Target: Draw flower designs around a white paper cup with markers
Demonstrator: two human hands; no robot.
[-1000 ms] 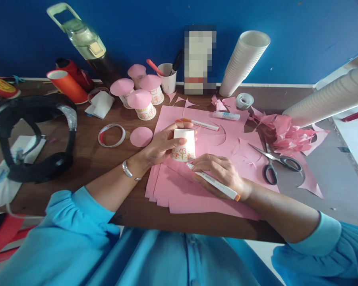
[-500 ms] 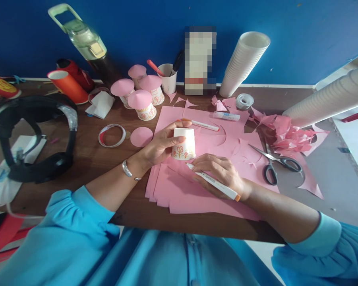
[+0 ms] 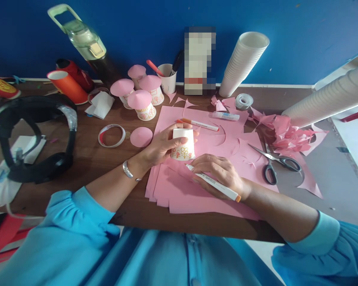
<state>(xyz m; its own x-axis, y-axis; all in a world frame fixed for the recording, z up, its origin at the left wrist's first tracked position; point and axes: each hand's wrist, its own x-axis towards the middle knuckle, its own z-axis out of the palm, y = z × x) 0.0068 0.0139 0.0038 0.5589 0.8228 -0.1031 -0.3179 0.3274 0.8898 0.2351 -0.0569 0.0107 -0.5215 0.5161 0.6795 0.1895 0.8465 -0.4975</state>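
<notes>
An upside-down white paper cup [image 3: 183,143] with red and yellow flowers drawn round its rim is held in my left hand [image 3: 162,143], thumb across its front. My right hand [image 3: 219,172] grips a white marker [image 3: 217,185] with an orange end; its tip points at the cup's lower edge, a small gap apart. Beneath both hands lie stacked pink sheets [image 3: 184,200]. Another marker [image 3: 204,125] rests on the sheets just behind the cup. Left of my left hand is a pink paper disc [image 3: 141,137].
Decorated cups with pink cone tops [image 3: 140,100] stand at the back, beside a pen cup [image 3: 167,81]. Scissors [image 3: 274,159] and pink scraps [image 3: 292,135] lie right. A tape roll [image 3: 111,135], black headgear [image 3: 35,139], tall bottle [image 3: 86,43] and cup stack [image 3: 244,63] surround the sheets.
The cup has turned in my left hand, so more of the yellow flower faces front, and the left fingers have shifted around it. My right hand is almost still.
</notes>
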